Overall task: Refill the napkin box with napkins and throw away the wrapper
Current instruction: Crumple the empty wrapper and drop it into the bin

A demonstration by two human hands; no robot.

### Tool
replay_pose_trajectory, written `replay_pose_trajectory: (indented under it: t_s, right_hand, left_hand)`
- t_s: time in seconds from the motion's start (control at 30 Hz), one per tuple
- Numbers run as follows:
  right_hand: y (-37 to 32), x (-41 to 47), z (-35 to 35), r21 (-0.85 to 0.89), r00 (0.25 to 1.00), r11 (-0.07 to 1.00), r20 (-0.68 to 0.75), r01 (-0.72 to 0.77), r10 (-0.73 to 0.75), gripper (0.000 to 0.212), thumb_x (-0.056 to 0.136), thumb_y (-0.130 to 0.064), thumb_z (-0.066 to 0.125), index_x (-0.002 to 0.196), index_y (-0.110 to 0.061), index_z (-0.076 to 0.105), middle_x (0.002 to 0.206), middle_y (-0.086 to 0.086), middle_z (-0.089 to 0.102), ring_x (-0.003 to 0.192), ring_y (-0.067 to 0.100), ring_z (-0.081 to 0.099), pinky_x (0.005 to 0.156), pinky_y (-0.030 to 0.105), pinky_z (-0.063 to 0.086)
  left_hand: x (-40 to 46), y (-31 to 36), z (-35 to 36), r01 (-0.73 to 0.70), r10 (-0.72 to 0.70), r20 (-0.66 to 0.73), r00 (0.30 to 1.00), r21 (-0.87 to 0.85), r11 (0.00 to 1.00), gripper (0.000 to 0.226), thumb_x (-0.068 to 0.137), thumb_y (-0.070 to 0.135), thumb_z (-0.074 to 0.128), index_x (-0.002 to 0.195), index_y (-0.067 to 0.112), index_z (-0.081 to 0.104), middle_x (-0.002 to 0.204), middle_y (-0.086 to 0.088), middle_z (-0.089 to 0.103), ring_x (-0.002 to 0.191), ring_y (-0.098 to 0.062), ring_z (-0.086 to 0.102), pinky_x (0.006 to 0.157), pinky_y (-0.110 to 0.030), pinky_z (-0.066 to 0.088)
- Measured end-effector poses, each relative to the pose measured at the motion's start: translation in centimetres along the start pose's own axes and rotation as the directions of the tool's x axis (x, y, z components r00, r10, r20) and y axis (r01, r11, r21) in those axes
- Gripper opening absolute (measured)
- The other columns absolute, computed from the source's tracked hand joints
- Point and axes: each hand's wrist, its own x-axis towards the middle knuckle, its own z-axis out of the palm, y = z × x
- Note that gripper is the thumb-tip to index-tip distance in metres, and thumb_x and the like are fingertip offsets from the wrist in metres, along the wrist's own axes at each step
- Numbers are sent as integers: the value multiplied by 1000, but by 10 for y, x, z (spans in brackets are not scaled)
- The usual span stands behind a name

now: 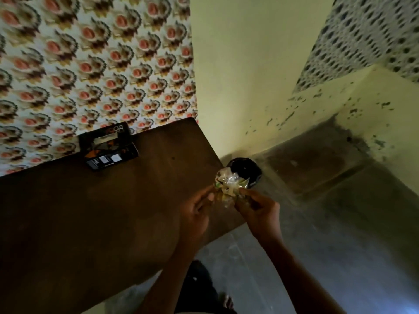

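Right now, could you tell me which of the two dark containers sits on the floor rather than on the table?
The round black bin in the corner, just behind the wrapper; the flat napkin box lies on the table against the wall.

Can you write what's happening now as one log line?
both hands: left hand, right hand crumpling wrapper | bin: below | napkin box: on table

No text could be read; the black-and-orange cardboard napkin box (107, 147), well left of and beyond the grip, bore only blurred white label patches.
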Motion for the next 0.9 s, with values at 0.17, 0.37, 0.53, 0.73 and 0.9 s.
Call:
replay_pose_trajectory:
  t_s: [0.17,0.37,0.53,0.73,0.9]
  right_hand:
    - [14,40,-36,-20,999,999,-39,25,-26,35,76,-11,87,108,-20,77,85,-6,78,69,-3,70,61,15,55]
    - [37,123,-66,-12,999,999,-34,-40,39,39,74,-14,89,109,-24,76,79,-26,73,74,-5,73,63,12,56]
    - [52,208,-86,-33,995,995,24,-96,97,43,73,-20,89,108,-35,70,69,-33,70,68,-4,70,60,13,56]
    - [76,307,-93,-47,985,986,58,-160,163,41,74,-23,89,109,-36,70,88,14,77,78,44,68,66,57,57]
    - [127,389,-85,-96,960,967,136,-234,246,44,77,-19,87,118,-18,72,89,-9,76,77,16,76,65,31,65]
  left_hand:
    - [21,-5,58,-35,35,-4,999,55,998,20,96,4,62,115,2,69,112,-3,75,107,-13,70,91,-23,56]
    - [80,-33,117,19,-11,-89,996,88,996,18,97,8,63,114,6,69,111,-2,74,106,-11,70,91,-27,56]
    - [145,-51,168,117,-100,-150,984,110,987,15,98,13,63,111,11,70,110,2,75,106,-8,70,94,-29,57]
    - [225,-74,222,205,-174,-204,963,141,969,17,98,12,62,114,14,69,112,3,74,107,-7,70,95,-27,57]
    - [294,-108,258,323,-286,-307,908,77,943,18,96,13,65,114,9,69,110,0,74,103,-5,70,86,-14,55]
